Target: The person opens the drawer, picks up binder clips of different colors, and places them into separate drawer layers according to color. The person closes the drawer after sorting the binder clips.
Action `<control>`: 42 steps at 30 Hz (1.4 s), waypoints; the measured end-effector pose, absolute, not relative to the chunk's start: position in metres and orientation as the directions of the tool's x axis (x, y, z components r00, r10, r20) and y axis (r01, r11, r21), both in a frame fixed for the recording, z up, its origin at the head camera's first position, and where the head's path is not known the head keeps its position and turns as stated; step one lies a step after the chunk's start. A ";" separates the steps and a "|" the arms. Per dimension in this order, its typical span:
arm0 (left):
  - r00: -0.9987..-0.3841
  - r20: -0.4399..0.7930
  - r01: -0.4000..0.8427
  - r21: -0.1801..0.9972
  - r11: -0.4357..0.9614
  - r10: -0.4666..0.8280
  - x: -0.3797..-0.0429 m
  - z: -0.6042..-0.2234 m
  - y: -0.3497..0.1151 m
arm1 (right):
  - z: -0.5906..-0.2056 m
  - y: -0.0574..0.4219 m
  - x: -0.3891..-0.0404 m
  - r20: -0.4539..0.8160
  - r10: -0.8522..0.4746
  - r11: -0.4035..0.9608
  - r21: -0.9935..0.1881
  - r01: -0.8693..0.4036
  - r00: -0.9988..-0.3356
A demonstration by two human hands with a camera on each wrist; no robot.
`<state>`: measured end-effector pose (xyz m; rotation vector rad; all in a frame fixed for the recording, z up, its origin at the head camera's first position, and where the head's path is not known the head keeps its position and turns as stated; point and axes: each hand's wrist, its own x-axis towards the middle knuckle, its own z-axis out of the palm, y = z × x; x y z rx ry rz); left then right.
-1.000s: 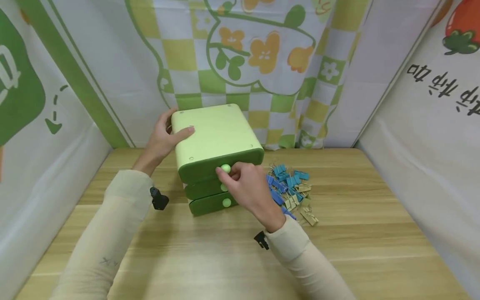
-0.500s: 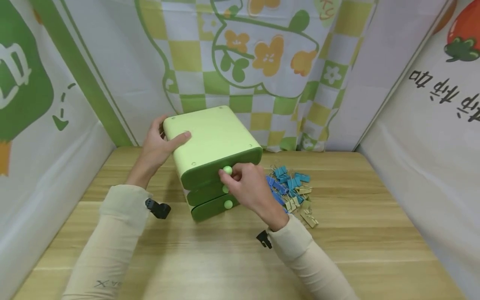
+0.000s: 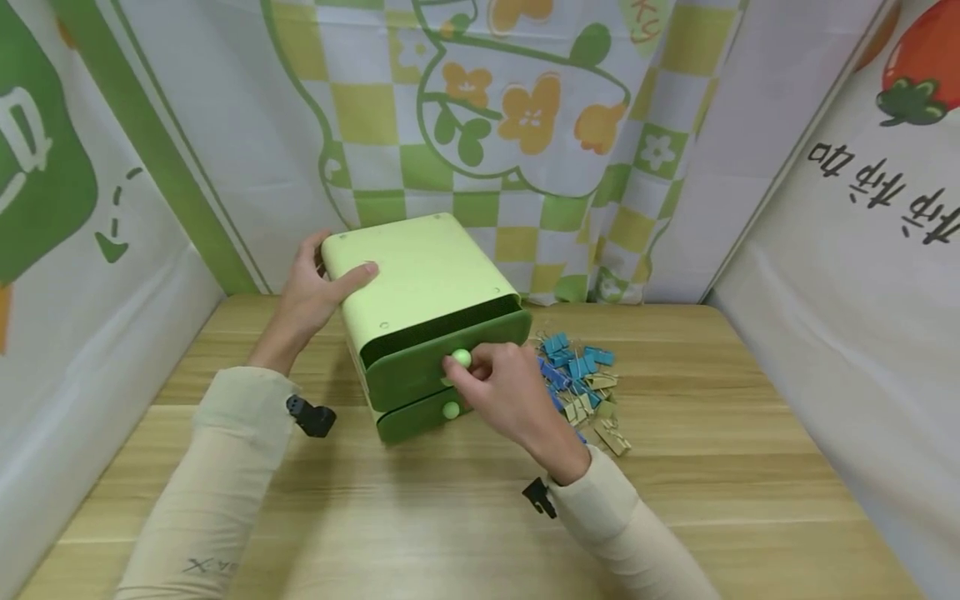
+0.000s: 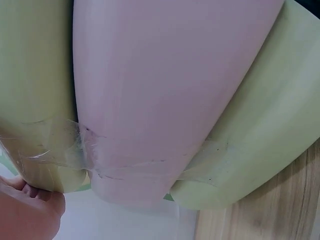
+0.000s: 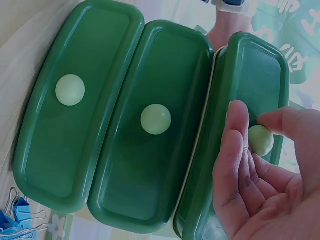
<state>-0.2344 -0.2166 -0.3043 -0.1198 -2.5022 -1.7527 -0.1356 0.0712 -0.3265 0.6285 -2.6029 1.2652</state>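
A light-green chest of drawers (image 3: pixel 420 267) with dark green fronts stands on the table. My left hand (image 3: pixel 303 292) grips its back left corner, thumb on the top panel and fingers down the side. My right hand (image 3: pixel 513 387) pinches the round pale knob (image 5: pixel 261 141) of the top drawer (image 3: pixel 405 375). That drawer is pulled partway out, with a dark gap behind its front edge. Both the middle drawer (image 5: pixel 150 165) and the bottom drawer (image 5: pixel 55 145) are closed. In the left wrist view, clear tape (image 4: pixel 125 160) runs across the chest's green and pink side sections.
Several binder clips (image 3: pixel 581 367) in blue, teal and yellow lie in a pile right of the chest. The wooden table (image 3: pixel 420 525) extends in front. A patterned curtain (image 3: pixel 495 183) hangs behind, and printed white sheets flank both sides.
The top drawer has slid out toward me, with my right hand pulling its knob. The chest has shifted slightly left and turned a little, my left hand moving with it.
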 end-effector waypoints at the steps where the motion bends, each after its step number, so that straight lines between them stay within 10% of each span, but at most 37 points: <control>1: -0.993 0.117 0.115 0.933 0.340 0.015 -0.235 -0.304 -0.217 | -0.326 0.072 -0.133 0.337 -0.292 0.545 -0.710 -0.445 -0.895; 42: -0.995 0.097 0.097 0.949 0.300 0.015 -0.232 -0.305 -0.215 | -0.333 0.100 -0.085 0.304 -0.300 0.578 -0.696 -0.426 -0.904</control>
